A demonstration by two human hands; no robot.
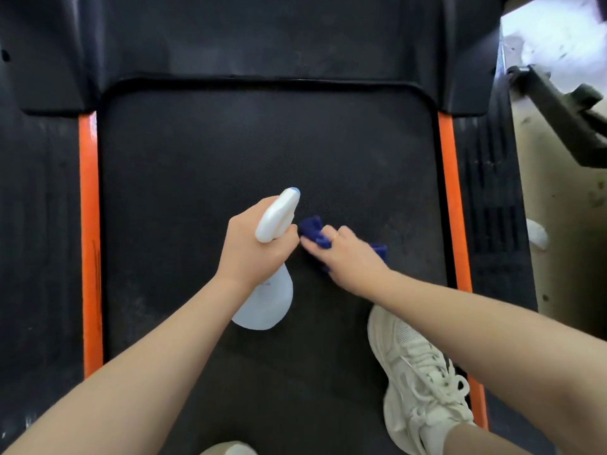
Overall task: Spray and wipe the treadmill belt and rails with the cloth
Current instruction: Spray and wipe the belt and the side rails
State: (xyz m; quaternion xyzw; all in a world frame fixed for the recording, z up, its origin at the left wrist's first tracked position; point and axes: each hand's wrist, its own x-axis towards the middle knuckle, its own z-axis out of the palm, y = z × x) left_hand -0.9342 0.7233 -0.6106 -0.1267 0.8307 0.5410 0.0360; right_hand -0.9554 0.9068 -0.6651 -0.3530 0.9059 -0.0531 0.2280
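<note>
Nearby, sneaker stands on belt.

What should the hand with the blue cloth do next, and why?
Probably slide the blue cloth sideways across the belt toward an orange rail. The right hand already presses it on the belt's middle, the left hand holds the spray bottle beside it, and most of the belt looks dusty.

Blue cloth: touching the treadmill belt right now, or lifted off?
Touching. The head view shows the right hand pressing the blue cloth flat on the treadmill belt, with no gap or shadow beneath it.
</note>
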